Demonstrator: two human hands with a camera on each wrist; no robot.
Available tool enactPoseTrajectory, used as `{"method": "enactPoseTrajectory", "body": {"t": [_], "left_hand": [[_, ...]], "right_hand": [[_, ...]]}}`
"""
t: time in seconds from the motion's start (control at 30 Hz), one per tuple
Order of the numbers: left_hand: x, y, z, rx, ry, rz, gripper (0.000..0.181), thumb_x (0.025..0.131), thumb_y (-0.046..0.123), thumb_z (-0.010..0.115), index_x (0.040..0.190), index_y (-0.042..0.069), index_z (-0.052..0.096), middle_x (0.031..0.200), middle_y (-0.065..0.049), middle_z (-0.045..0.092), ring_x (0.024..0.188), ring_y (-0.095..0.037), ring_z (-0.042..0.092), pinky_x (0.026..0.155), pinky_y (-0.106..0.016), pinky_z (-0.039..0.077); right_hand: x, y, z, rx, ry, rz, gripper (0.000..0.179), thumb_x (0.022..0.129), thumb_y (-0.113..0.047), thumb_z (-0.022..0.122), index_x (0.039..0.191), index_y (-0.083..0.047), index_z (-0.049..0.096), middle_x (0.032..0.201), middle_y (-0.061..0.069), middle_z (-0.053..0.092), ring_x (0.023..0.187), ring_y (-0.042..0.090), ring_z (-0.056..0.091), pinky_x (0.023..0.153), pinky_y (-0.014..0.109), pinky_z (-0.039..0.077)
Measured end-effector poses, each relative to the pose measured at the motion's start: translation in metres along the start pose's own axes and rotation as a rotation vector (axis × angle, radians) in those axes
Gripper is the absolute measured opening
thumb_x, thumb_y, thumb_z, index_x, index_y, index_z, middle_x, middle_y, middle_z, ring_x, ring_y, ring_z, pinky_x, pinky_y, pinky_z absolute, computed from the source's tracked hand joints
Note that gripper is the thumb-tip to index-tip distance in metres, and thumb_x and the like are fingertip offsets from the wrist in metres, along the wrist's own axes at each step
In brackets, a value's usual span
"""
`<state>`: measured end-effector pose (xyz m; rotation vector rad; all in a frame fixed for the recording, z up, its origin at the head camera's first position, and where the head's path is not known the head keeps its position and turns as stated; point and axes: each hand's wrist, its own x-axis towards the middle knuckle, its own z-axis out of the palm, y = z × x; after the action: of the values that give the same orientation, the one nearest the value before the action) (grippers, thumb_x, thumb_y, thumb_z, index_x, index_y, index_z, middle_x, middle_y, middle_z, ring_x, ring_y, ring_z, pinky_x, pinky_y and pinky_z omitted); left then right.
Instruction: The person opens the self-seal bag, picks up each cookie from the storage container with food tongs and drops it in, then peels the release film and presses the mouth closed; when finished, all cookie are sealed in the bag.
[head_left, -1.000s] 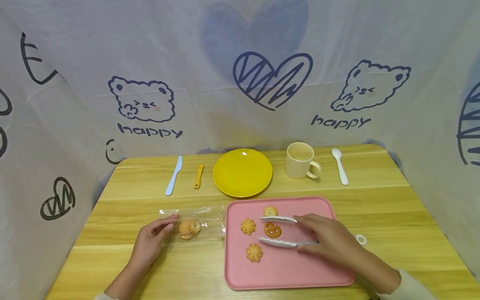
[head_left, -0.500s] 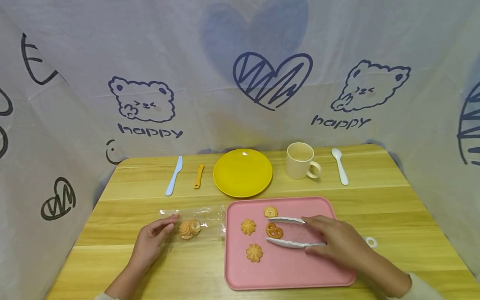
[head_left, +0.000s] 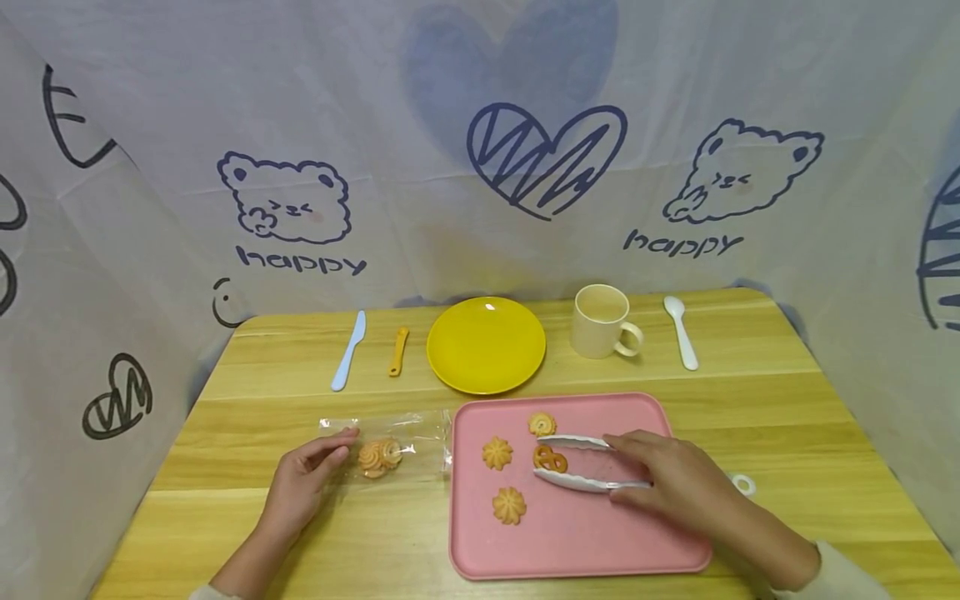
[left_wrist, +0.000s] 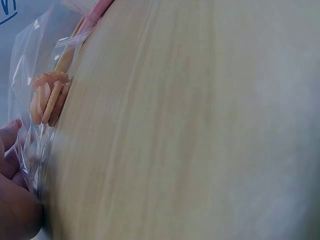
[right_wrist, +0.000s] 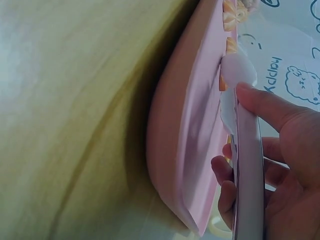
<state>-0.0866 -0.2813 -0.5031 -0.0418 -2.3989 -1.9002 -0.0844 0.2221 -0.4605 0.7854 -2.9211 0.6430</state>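
My right hand (head_left: 675,479) grips a pair of white-tipped tongs (head_left: 573,481) over the pink tray (head_left: 592,550), thumb and fingers on its two arms. Between the tongs' tips lies a pretzel-shaped biscuit (head_left: 550,458). In the right wrist view the tongs (right_wrist: 247,145) run along the hand (right_wrist: 295,145) at the tray's side. My left hand (head_left: 303,479) pinches the left end of a clear plastic bag (head_left: 420,429), with swirl cookies (head_left: 378,457) inside. The left wrist view shows these cookies (left_wrist: 50,97) stacked in the bag beside the fingers. Two flower-shaped cookies (head_left: 509,506) and a round cookie (head_left: 542,424) rest on the tray.
Along the back of the wooden table (head_left: 247,400) lie a pale blue knife (head_left: 348,352), a short yellow handle (head_left: 398,352), a yellow plate (head_left: 486,346), a cream mug (head_left: 598,325) and a white spoon (head_left: 681,333). A printed cloth (head_left: 420,225) hangs behind and at both sides.
My right hand has drawn the tongs a little to the right, and their tips have come slightly closer together. The pretzel biscuit has shifted right and turned. My left hand stays still.
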Motion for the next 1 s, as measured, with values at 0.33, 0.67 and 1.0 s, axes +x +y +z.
{"method": "enactPoseTrajectory", "body": {"t": [0.33, 0.67, 1.0], "left_hand": [[0.0001, 0.0006, -0.0006, 0.013, -0.005, -0.017, 0.026, 0.101, 0.004, 0.065, 0.12, -0.014, 0.068, 0.13, -0.013, 0.07, 0.12, 0.006, 0.061, 0.103, -0.012, 0.05], [0.0, 0.0011, -0.0007, 0.005, -0.007, -0.025, 0.026, 0.101, 0.004, 0.065, 0.12, -0.013, 0.068, 0.13, -0.011, 0.07, 0.12, 0.006, 0.061, 0.103, -0.012, 0.05], [-0.0004, 0.0005, -0.0003, 0.02, 0.003, -0.03, 0.025, 0.1, 0.003, 0.066, 0.12, -0.013, 0.069, 0.13, -0.013, 0.07, 0.118, 0.006, 0.062, 0.102, -0.012, 0.05]], "right_hand": [[0.0013, 0.0006, 0.0006, 0.001, 0.013, 0.005, 0.057, 0.081, -0.039, 0.088, 0.131, -0.016, 0.072, 0.122, -0.002, 0.074, 0.108, 0.019, 0.07, 0.088, 0.045, 0.062], [0.0022, 0.0025, 0.0019, -0.004, 0.033, -0.022, 0.057, 0.079, -0.038, 0.09, 0.129, -0.015, 0.073, 0.118, -0.004, 0.074, 0.104, 0.014, 0.069, 0.084, 0.042, 0.061], [-0.0001, 0.0059, -0.0063, 0.016, -0.027, 0.014, 0.064, 0.077, -0.044, 0.09, 0.131, -0.015, 0.071, 0.116, -0.008, 0.073, 0.087, 0.006, 0.059, 0.074, 0.033, 0.055]]}}
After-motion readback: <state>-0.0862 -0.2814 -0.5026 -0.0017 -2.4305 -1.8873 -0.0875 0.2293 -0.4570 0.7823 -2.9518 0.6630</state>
